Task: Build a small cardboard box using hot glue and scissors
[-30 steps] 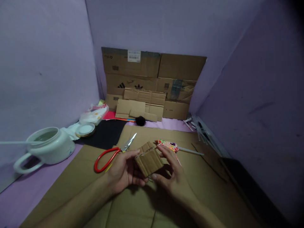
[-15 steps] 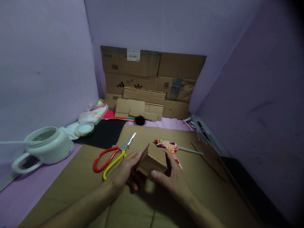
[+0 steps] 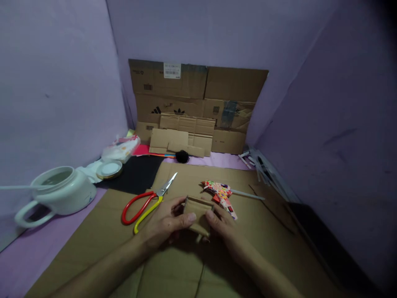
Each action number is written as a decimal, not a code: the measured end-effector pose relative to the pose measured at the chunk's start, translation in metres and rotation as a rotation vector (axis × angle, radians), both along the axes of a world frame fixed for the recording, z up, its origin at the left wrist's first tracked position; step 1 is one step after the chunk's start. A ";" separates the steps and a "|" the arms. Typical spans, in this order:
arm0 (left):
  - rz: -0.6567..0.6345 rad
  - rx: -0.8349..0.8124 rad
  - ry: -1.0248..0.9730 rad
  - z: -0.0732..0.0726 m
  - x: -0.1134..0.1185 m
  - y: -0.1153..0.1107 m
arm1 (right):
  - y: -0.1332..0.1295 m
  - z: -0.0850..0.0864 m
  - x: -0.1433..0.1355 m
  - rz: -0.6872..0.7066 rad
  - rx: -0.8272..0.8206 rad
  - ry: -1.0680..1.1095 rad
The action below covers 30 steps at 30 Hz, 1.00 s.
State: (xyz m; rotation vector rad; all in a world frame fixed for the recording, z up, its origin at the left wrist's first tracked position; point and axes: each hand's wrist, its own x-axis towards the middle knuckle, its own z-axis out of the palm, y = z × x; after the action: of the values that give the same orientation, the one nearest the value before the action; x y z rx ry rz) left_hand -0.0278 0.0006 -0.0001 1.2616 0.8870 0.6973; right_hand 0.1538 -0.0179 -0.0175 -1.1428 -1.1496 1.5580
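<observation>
A small cardboard box (image 3: pixel 200 207) is held between both hands above the brown cardboard sheet (image 3: pixel 173 269). My left hand (image 3: pixel 169 219) grips its left side, the thumb lying over the near face. On the right side my right hand (image 3: pixel 221 219) holds it, thumb on the edge and fingers mostly hidden behind. Left of the box lie scissors (image 3: pixel 151 203) with one red and one yellow handle, blades pointing away. Just beyond my right hand rests a flower-patterned glue gun (image 3: pixel 218 191) with a glue stick in its back end.
A white pot (image 3: pixel 68 194) with a handle stands at the left, near a jar lid (image 3: pixel 109 169) and black paper (image 3: pixel 136 176). Cardboard pieces (image 3: pixel 170 140) lean at the back behind black yarn (image 3: pixel 182 156). Clear glue sticks (image 3: pixel 263 167) lie at the right.
Both hands have turned the cardboard box, so a recessed, rimmed face now shows toward me. My thumbs have moved onto it. The scissors and glue gun stay in place.
</observation>
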 end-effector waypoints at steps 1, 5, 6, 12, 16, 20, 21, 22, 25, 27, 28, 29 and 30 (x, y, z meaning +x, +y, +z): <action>-0.019 0.000 0.004 0.000 -0.001 0.000 | 0.000 -0.001 0.000 0.010 -0.003 0.015; -0.045 -0.015 -0.017 0.001 -0.001 -0.002 | 0.000 -0.001 0.002 0.049 -0.005 0.079; -0.042 -0.021 -0.022 0.002 -0.001 -0.003 | -0.001 -0.001 0.003 0.059 -0.014 0.091; 0.036 -0.055 -0.160 0.005 0.006 -0.009 | -0.005 0.001 0.003 -0.130 -0.075 0.114; 0.020 -0.006 -0.126 0.004 0.010 -0.015 | -0.008 0.006 -0.001 -0.194 0.003 0.010; 0.063 0.035 -0.048 0.001 0.011 -0.017 | -0.012 0.005 -0.006 -0.174 0.103 -0.027; 0.070 0.050 -0.035 0.001 0.011 -0.017 | -0.013 0.003 -0.006 -0.174 0.120 -0.036; 0.073 0.065 -0.025 0.000 0.011 -0.018 | -0.014 0.001 -0.007 -0.176 0.131 -0.048; 0.078 0.092 -0.009 0.001 0.014 -0.021 | -0.017 -0.004 -0.008 -0.183 0.150 -0.077; 0.060 0.082 -0.024 0.004 0.015 -0.023 | -0.018 -0.005 -0.009 -0.186 0.153 -0.084; 0.047 0.077 -0.035 0.005 0.016 -0.024 | -0.019 -0.004 -0.009 -0.192 0.155 -0.088; 0.037 0.073 -0.040 0.006 0.017 -0.025 | -0.019 -0.002 -0.010 -0.207 0.165 -0.094; 0.032 0.072 -0.036 0.006 0.017 -0.025 | -0.020 0.000 -0.011 -0.228 0.182 -0.097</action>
State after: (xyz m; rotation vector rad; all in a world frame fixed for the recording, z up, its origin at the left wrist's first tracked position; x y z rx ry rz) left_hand -0.0107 -0.0248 0.0057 1.2967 0.8606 0.7812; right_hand 0.1431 -0.0377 -0.0179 -1.1924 -1.1548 1.2111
